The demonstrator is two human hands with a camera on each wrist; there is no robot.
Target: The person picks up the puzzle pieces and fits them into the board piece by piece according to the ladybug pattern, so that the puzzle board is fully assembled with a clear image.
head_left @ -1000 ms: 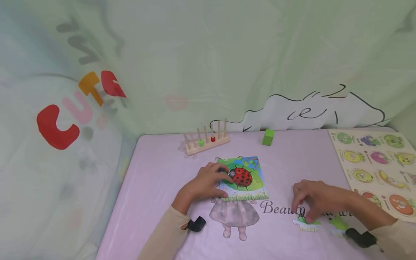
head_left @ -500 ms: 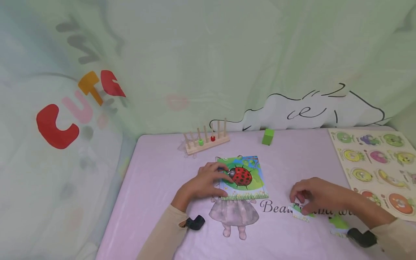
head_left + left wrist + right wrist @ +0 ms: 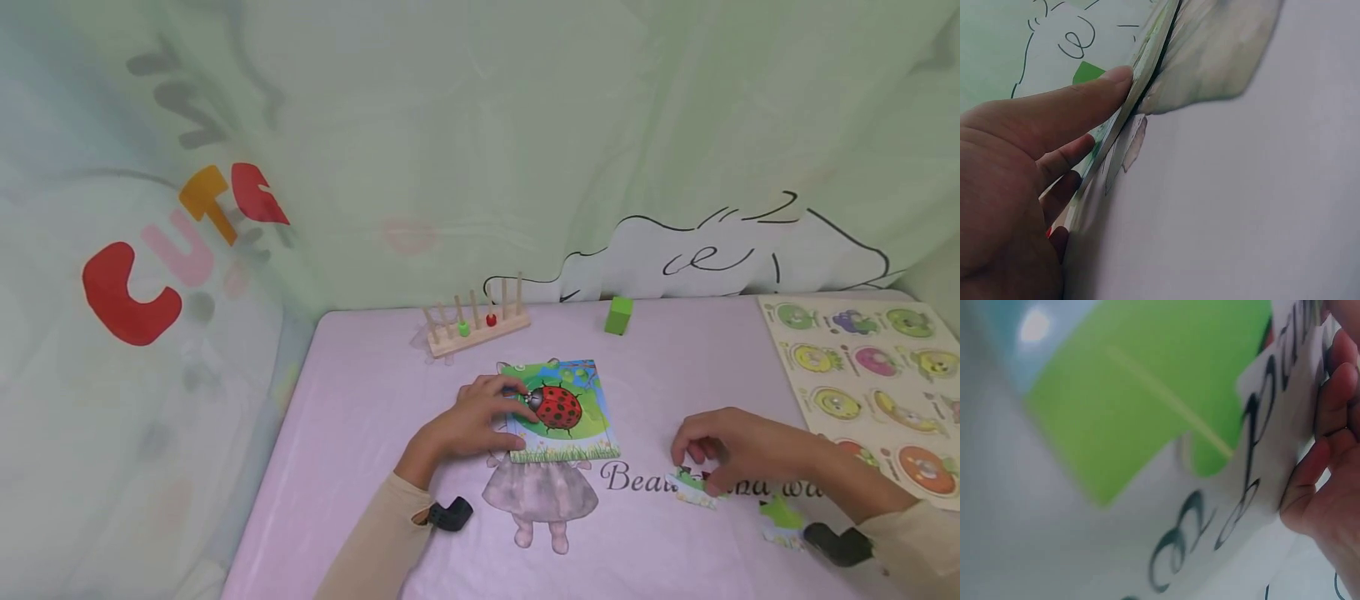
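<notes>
A square ladybug picture board lies on the table, and my left hand rests on its left side. In the left wrist view, the thumb touches the board's edge while the other fingers lie loosely over its face. To the right, my right hand pinches a small green and white puzzle piece between thumb and fingers, low over the printed lettering. Another puzzle piece with a green top lies near the right wrist; it looms large and blurred as a green piece in the right wrist view.
A wooden peg rack with a green bead and a red bead stands at the back. Right of it is a green block. A fruit picture board lies along the right side. A printed curtain hangs behind the table.
My right hand has drawn the puzzle piece slightly up and left, turning it a little. The left hand and the ladybug board have stayed in place.
</notes>
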